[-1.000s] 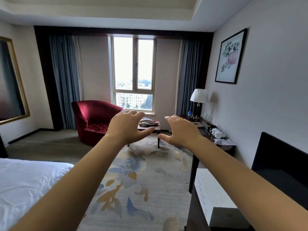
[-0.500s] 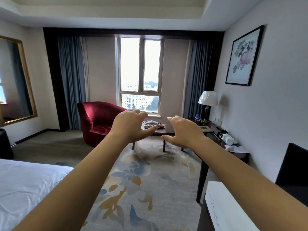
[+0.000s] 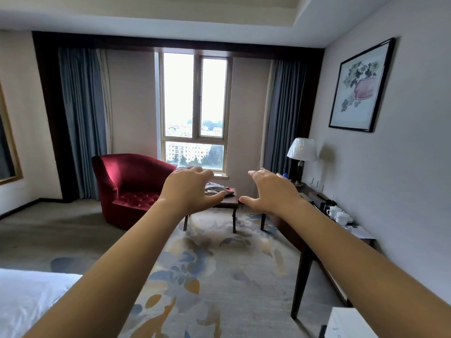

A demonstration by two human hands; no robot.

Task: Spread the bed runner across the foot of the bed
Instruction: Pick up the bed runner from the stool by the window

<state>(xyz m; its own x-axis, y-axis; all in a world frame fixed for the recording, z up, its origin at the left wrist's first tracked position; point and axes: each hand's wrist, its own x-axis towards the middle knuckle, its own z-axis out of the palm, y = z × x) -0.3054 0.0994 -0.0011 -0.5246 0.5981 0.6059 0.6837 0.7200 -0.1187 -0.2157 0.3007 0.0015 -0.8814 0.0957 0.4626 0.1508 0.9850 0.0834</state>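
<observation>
Both my arms reach straight out in front of me at chest height. My left hand (image 3: 189,189) and my right hand (image 3: 271,191) hang in the air palm down, fingers relaxed and loosely bent, holding nothing. A folded grey and red cloth (image 3: 218,189), possibly the bed runner, lies on a small dark table (image 3: 228,203) far ahead, partly hidden behind my left hand. The bed (image 3: 26,298) with its white sheet shows only as a corner at the lower left.
A red armchair (image 3: 129,189) stands left of the small table under the window (image 3: 194,111). A dark desk (image 3: 310,230) along the right wall carries a lamp (image 3: 302,152) and white cups (image 3: 338,214). A patterned carpet (image 3: 210,272) covers the floor between.
The view has swung left and come closer to the window and small table; the dark screen at the right has left the view. My hands keep the same outstretched pose.
</observation>
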